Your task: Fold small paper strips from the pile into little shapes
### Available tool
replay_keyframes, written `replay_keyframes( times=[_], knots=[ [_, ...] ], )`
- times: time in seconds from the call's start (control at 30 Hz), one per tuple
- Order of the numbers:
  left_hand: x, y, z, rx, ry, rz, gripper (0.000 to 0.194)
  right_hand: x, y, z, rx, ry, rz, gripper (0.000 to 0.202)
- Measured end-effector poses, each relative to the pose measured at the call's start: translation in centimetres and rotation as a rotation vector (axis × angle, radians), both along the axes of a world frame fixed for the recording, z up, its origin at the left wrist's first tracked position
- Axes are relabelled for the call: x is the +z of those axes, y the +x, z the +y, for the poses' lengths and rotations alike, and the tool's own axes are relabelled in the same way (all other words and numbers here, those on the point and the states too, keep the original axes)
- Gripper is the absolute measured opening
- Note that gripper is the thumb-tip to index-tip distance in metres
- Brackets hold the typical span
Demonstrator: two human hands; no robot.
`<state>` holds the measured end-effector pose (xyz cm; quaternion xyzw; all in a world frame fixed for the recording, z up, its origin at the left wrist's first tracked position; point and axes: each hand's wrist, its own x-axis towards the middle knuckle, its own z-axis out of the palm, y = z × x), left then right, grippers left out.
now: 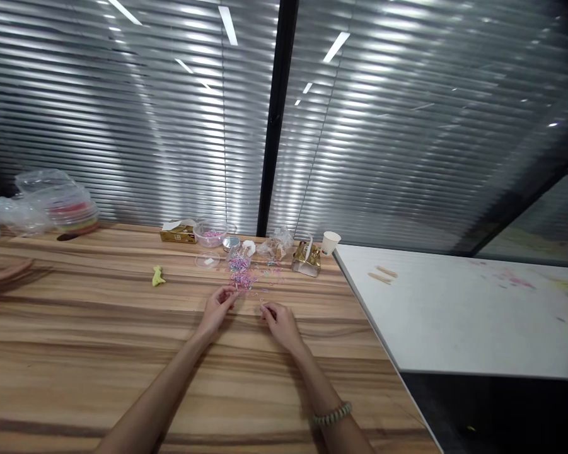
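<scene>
Seen from the head camera, both forearms stretch out over the wooden desk (99, 353) toward its far edge. The left hand (216, 310) has its fingertips pinched together at the near rim of a pile of small pastel beads (244, 277); what they grip is too small to tell. The right hand (280, 323) rests just beside it on the wood, fingers curled together, perhaps on a tiny piece. A beaded bracelet (331, 413) circles the right wrist. Behind the pile, along the far edge, stand a clear bowl (210, 233), a gold box (178, 233), a gold bag (306, 258) and a paper cup (330, 242). A white table (454, 315) abuts the desk's right edge.
</scene>
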<state>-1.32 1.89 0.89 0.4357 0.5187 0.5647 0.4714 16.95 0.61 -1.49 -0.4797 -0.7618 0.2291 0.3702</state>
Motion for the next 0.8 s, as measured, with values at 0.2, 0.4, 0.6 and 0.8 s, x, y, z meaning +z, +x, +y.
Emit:
replay_keyframes(
  times=[0.2, 0.4, 0.6, 0.8],
  knots=[
    [0.0, -0.2, -0.2, -0.054, 0.026, 0.11, 0.035, 0.4, -0.1, -0.2, 0.003, 0.006, -0.012, 0.029],
    [-1.1, -0.4, 0.1, -0.098, 0.088, 0.213, 0.03, 0.2, 0.0, -0.2, -0.002, -0.001, -0.048, 0.027],
    [-1.1, -0.2, 0.1, -0.108, 0.142, 0.299, 0.026, 0.0, -0.1, -0.1, 0.002, -0.001, -0.089, 0.026],
    [-0.8, 0.0, -0.1, -0.158, 0.16, 0.314, 0.022, 0.3, -0.1, -0.2, 0.004, -0.001, -0.128, 0.026]
  ],
)
